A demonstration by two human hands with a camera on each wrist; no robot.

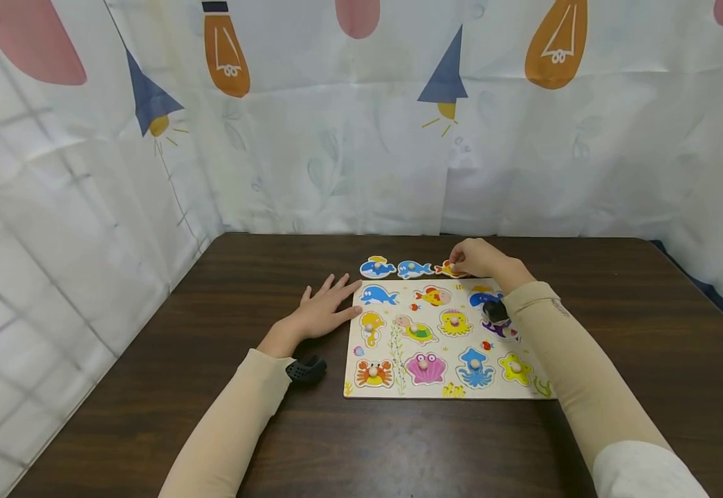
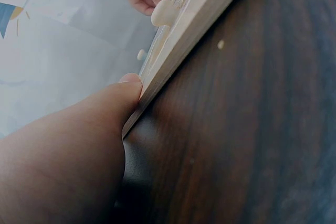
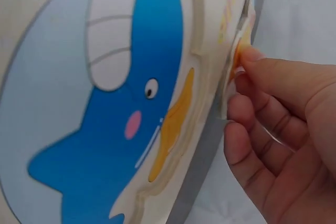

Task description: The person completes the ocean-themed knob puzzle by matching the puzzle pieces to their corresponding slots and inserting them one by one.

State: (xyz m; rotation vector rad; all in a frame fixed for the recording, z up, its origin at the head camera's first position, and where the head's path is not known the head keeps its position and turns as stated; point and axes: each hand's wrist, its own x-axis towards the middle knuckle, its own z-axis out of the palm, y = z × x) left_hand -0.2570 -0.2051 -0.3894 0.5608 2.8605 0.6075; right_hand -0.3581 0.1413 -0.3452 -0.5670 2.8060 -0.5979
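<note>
A wooden puzzle board (image 1: 448, 354) with sea animals lies on the table. My left hand (image 1: 319, 312) rests at its upper left side, fingers spread and straight; its thumb (image 2: 131, 88) touches the board's edge in the left wrist view. Beyond the far edge, my right hand (image 1: 481, 259) pinches a red-and-yellow fish puzzle piece (image 1: 445, 268) between thumb and fingers. The right wrist view shows the piece (image 3: 241, 45) edge-on against the board's rim. Left of it in a row lie a blue dolphin piece (image 1: 422, 270) and a blue whale piece (image 1: 376, 268).
Knobbed pieces sit in the board's lower rows, including a crab (image 1: 381, 374), a pink shell (image 1: 431, 371) and a yellow starfish (image 1: 513, 371). The top row shows printed recesses. My right forearm covers the board's right side. A patterned white curtain (image 1: 361, 159) stands behind the dark table (image 1: 212, 304).
</note>
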